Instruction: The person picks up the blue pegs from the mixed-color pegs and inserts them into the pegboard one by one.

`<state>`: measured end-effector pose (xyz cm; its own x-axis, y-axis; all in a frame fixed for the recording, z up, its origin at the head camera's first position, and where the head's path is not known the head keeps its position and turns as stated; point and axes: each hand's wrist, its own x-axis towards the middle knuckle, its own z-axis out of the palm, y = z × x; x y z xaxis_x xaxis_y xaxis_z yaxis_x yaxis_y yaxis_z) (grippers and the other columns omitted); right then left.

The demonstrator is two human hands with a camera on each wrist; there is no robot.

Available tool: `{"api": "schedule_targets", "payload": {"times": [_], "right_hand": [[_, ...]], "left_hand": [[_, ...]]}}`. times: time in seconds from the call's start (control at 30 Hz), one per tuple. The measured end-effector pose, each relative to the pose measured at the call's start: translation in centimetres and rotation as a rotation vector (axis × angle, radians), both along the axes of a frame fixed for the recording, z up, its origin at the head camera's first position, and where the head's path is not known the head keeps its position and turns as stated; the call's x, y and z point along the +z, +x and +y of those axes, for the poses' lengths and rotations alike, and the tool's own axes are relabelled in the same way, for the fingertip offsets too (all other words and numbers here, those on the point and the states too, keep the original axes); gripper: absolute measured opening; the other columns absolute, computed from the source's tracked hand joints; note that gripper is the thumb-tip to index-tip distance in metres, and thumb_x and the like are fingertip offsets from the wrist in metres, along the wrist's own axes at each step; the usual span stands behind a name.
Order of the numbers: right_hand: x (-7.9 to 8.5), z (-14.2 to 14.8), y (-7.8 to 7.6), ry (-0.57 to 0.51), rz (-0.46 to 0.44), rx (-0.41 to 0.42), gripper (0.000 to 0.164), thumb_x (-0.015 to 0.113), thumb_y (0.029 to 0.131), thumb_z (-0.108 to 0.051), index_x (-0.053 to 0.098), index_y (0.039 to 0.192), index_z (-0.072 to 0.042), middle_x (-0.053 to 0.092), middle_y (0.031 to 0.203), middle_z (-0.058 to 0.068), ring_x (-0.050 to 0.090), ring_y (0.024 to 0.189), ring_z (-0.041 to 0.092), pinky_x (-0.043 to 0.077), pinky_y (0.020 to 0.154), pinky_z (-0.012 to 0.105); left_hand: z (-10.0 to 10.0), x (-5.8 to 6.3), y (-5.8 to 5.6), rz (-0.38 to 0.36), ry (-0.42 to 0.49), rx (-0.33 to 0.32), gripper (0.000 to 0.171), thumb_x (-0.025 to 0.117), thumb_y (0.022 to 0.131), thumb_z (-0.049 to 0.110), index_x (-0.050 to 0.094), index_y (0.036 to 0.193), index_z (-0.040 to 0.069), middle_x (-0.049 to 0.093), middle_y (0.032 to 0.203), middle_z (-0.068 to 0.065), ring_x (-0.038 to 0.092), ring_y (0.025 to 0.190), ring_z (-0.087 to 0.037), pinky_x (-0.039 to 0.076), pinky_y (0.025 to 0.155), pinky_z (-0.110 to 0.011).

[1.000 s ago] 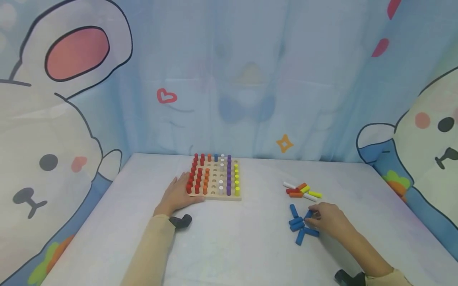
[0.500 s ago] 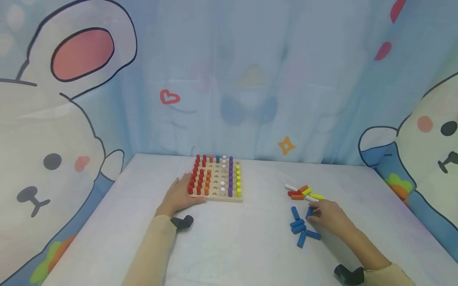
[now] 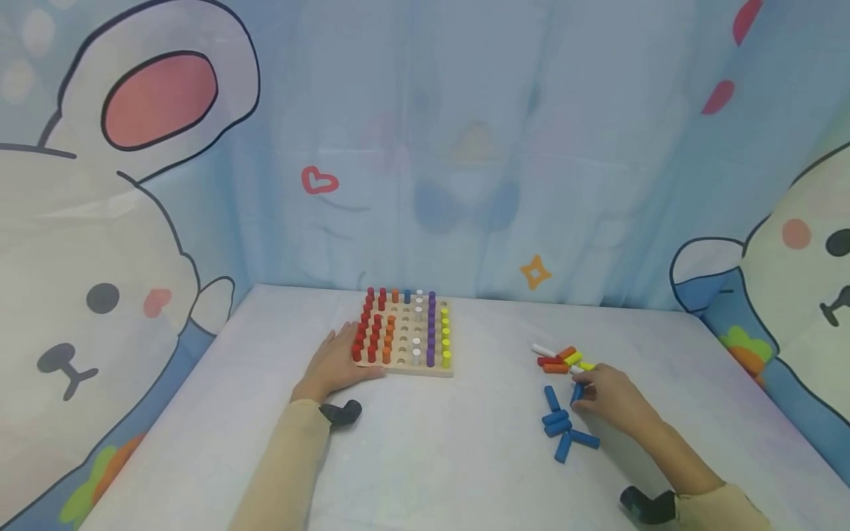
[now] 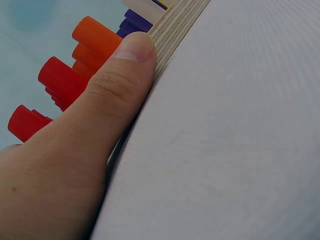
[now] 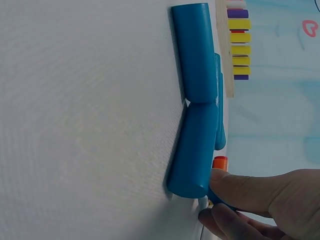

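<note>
A wooden pegboard with rows of red, orange, blue, white, purple and yellow pegs sits on the table. My left hand rests against its near left corner, thumb stretched along the front edge in the left wrist view. On the right, my right hand pinches a blue peg between thumb and fingertips, low over the table. Several loose blue pegs lie beside it. In the right wrist view two blue pegs lie end to end, partly hiding the pinched one.
Just beyond the right hand lies a small pile of loose pegs, with white, red, orange and yellow ones. A printed curtain hangs behind the white table. Some holes in the pegboard hold no peg.
My right hand has shifted slightly away toward the mixed pile with the blue peg, which now stands more upright. It covers part of the pile. The left hand keeps its place on the pegboard.
</note>
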<state>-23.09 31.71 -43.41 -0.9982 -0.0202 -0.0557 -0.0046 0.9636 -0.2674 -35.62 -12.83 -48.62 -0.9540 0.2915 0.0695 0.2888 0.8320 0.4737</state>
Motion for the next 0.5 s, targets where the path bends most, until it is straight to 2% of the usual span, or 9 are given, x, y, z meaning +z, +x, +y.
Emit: {"api": "schedule_targets", "payload": {"times": [0.3, 0.5], "right_hand": [[0.05, -0.19, -0.48, -0.009, -0.011, -0.028, 0.048, 0.079, 0.074, -0.01, 0.063, 0.116, 0.007, 0.064, 0.1, 0.019, 0.066, 0.088, 0.029, 0.058, 0.079, 0.041], [-0.08, -0.23, -0.69, -0.019, 0.018, -0.019, 0.046, 0.08, 0.072, -0.009, 0.064, 0.113, 0.006, 0.064, 0.098, 0.017, 0.065, 0.086, 0.028, 0.059, 0.076, 0.04]], "left_hand": [[-0.02, -0.03, -0.09, 0.027, -0.006, -0.008, 0.119, 0.065, 0.065, 0.076, 0.022, 0.151, 0.007, 0.026, 0.157, -0.01, 0.018, 0.147, -0.024, 0.011, 0.122, -0.044], [-0.02, -0.11, -0.08, 0.026, -0.01, -0.008, 0.121, 0.064, 0.064, 0.078, 0.022, 0.151, 0.006, 0.026, 0.157, -0.011, 0.018, 0.147, -0.026, 0.012, 0.122, -0.044]]}}
